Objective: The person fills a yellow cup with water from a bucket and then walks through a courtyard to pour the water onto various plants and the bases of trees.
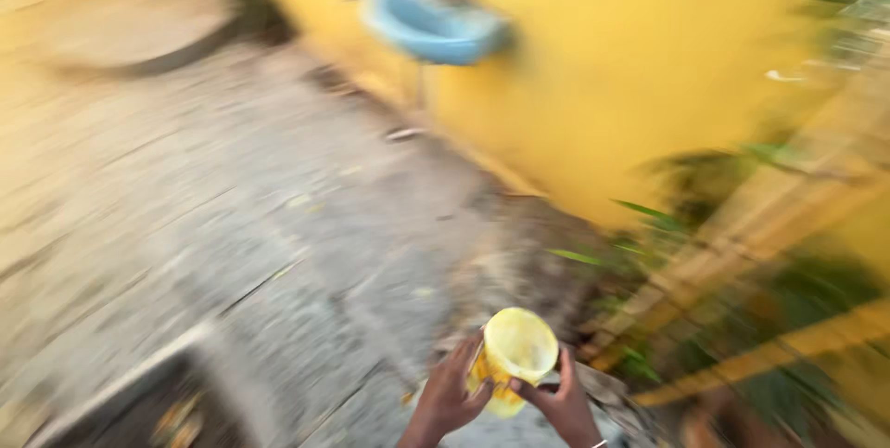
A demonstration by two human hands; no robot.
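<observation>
I see a yellow cup (515, 355) low in the head view, just right of centre, held up in front of me with its round pale mouth tipped toward the camera. My 2 hands meet on it. The left hand (451, 397) wraps its left side, fingers curled against the wall and thumb up near the rim. The right hand (562, 403) closes on the lower right of it, fingers bent in under the body. Both grips are closed on the cup, though motion blur hides the exact spread of each finger. The cup sits between the 2 sets of fingers, its rim standing clear above them.

Below and around the hands runs rough grey concrete ground (278, 244), speckled and streaked with blur, stretching up and to the left. A yellow wall (630, 58) crosses the upper right on a slant, meeting the ground along a dark dirty seam. A blue washbasin (434, 23) is fixed to that wall near the top centre, well apart from the cup. To the right of the hands I see green plants (649, 225) and yellow slanted rails (779, 225), near the right hand. At the lower left a dark opening with a pale edge (139, 392) cuts into the ground. The widest open stretch lies to the left and ahead of the hands.
</observation>
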